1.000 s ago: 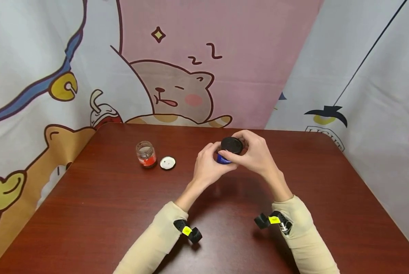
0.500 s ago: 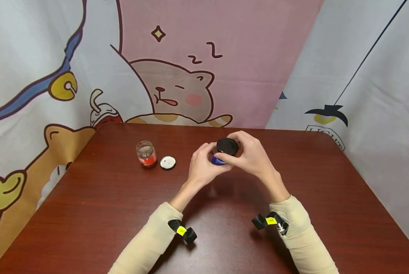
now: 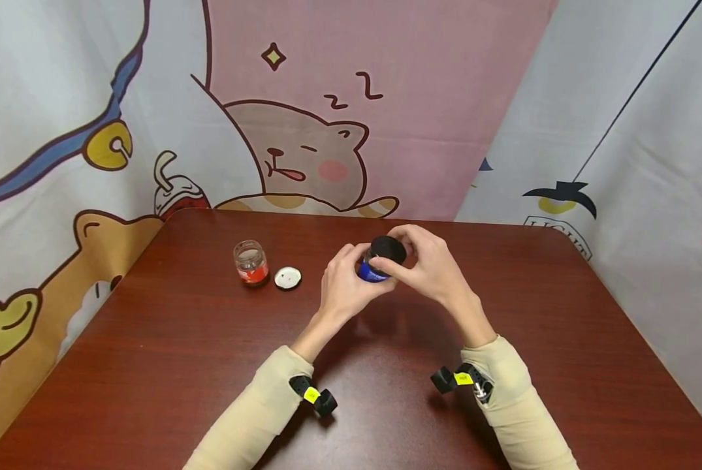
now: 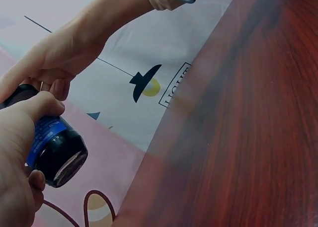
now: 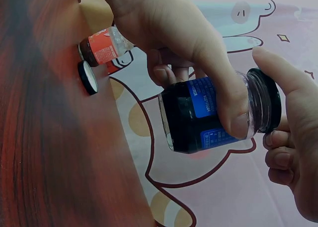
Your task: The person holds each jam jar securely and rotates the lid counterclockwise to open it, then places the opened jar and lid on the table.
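My left hand point(image 3: 343, 287) grips a glass jar point(image 5: 184, 120) with dark contents and a blue label, held tilted above the table. The right hand point(image 3: 435, 267) pinches the black lid point(image 5: 272, 100) at the jar's mouth between thumb and fingers. Part of the clear glass neck shows below the lid in the right wrist view; whether the lid still sits on the threads, I cannot tell. Seen from the left wrist, the jar's base points toward the camera, and the fingers hide much of the label.
On the dark red wooden table point(image 3: 209, 365), left of the hands, stands a lidless glass jar point(image 3: 251, 264) with a red label. Close to its right lies a lid point(image 3: 288, 279), white inside facing up. A printed cloth point(image 3: 445, 98) hangs behind the table.
Both hands have shifted slightly left with the blue-labelled jar, mostly in the first half second. More of the blue label now shows below the lid. The red-labelled jar and loose lid stay put.
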Demonstrator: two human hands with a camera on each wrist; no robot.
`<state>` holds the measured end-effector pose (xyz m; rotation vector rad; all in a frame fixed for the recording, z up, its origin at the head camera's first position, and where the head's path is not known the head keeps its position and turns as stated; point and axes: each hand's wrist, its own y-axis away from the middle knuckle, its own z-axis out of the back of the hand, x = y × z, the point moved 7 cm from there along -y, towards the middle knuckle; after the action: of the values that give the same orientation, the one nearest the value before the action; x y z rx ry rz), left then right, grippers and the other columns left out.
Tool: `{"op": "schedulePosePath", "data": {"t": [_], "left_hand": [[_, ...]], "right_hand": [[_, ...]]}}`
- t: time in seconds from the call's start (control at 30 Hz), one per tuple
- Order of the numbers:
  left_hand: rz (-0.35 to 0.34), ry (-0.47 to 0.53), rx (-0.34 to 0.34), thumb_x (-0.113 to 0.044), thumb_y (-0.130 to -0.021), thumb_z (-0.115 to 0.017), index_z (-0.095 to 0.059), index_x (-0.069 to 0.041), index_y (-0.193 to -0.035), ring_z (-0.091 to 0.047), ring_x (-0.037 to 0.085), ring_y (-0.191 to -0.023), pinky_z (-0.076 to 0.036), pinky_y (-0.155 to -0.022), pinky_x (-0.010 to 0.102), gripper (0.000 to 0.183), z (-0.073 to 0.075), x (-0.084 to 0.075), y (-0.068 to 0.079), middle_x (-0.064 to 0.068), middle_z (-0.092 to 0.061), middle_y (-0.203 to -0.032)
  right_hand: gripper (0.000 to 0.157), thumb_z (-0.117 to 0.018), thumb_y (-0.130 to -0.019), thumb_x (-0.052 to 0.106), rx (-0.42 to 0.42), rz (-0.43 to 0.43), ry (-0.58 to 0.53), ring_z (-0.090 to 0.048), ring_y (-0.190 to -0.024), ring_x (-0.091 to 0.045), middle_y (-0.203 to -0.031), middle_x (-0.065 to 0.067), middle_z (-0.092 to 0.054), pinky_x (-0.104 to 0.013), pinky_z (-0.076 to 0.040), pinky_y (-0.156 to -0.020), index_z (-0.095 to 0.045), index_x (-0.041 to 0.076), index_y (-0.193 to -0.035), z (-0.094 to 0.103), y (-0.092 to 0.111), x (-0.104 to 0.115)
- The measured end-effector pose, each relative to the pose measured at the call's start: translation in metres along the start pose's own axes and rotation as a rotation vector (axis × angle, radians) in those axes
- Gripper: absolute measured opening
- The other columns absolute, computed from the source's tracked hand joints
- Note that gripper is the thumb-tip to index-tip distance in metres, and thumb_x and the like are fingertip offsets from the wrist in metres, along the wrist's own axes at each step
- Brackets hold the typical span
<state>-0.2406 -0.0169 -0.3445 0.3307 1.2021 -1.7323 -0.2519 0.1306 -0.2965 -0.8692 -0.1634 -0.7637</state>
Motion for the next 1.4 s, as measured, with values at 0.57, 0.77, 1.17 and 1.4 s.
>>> {"op": "schedulePosePath", "data": {"t": [0.57,0.77,1.17,1.4], "left_hand": [[-0.039,0.079,0.057,-0.033,-0.066,-0.092,-0.073,-0.014,-0.107,-0.053,0.012,-0.069,-0.043,-0.060,0.028,0.049,0.000,-0.002,-0.003,-0.005,-0.058,-0.080],[-0.079,0.156,0.117,-0.027,-0.066,-0.092,-0.072,-0.013,-0.099,-0.052,0.009,-0.068,-0.044,-0.060,0.026,0.041,0.000,-0.002,-0.006,-0.006,-0.058,-0.078],[-0.089,0.329,0.260,-0.017,-0.066,-0.091,-0.071,-0.011,-0.097,-0.055,0.009,-0.068,-0.045,-0.061,0.025,0.038,0.000,-0.003,-0.008,-0.005,-0.062,-0.082],[-0.055,0.448,0.339,-0.012,-0.068,-0.090,-0.073,-0.009,-0.106,-0.063,0.011,-0.075,-0.052,-0.069,0.027,0.042,0.000,-0.004,-0.009,-0.001,-0.070,-0.093]], "right_hand": [[0.041,-0.089,-0.072,0.029,-0.054,0.104,-0.070,-0.051,-0.067,-0.011,-0.086,0.000,-0.065,-0.021,-0.042,-0.058,-0.069,0.006,-0.099,0.006,0.000,0.007],[0.038,-0.089,-0.074,0.028,-0.046,0.141,-0.125,-0.050,-0.070,-0.012,-0.085,0.001,-0.063,-0.021,-0.039,-0.059,-0.071,0.008,-0.102,0.008,0.001,0.011],[0.038,-0.089,-0.070,0.016,0.009,0.147,-0.185,-0.047,-0.070,-0.012,-0.080,0.002,-0.058,-0.025,-0.037,-0.058,-0.072,0.010,-0.103,0.008,0.001,0.016],[0.040,-0.088,-0.071,0.016,0.027,0.184,-0.219,-0.047,-0.070,-0.018,-0.081,0.001,-0.058,-0.029,-0.036,-0.060,-0.073,0.009,-0.108,0.008,-0.001,0.020]]}}
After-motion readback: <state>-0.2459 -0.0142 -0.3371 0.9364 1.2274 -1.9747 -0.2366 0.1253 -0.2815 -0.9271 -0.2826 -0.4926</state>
